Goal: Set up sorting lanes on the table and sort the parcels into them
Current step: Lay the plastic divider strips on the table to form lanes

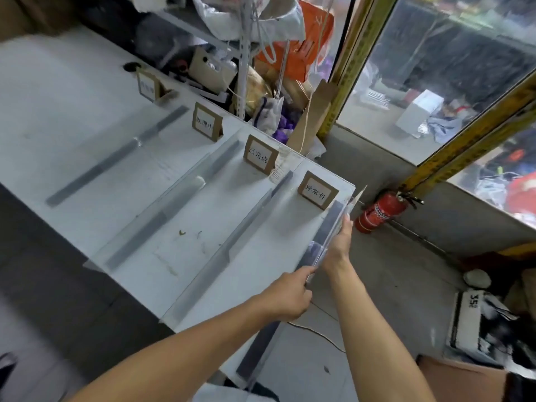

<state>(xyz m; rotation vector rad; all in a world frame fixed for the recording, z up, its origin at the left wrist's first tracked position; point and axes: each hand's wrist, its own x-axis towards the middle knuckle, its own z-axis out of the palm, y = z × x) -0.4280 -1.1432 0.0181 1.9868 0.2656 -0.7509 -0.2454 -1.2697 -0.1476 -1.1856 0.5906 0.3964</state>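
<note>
- Clear divider panel [333, 227]: at the table's [72, 91] right edge, beside the last label card [317, 190]; my left hand [290, 297] pinches its near end, my right hand [339, 239] grips higher.
- Done: other dividers, four cards standing.
- Left: seat this panel; parcels, none visible.

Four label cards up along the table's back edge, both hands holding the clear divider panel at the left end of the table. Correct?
Not quite. The head view shows the left hand and right hand holding the clear divider panel at the right end of the table, beside the last of the label cards, not the left end. Four cards along the back edge is right.
</note>
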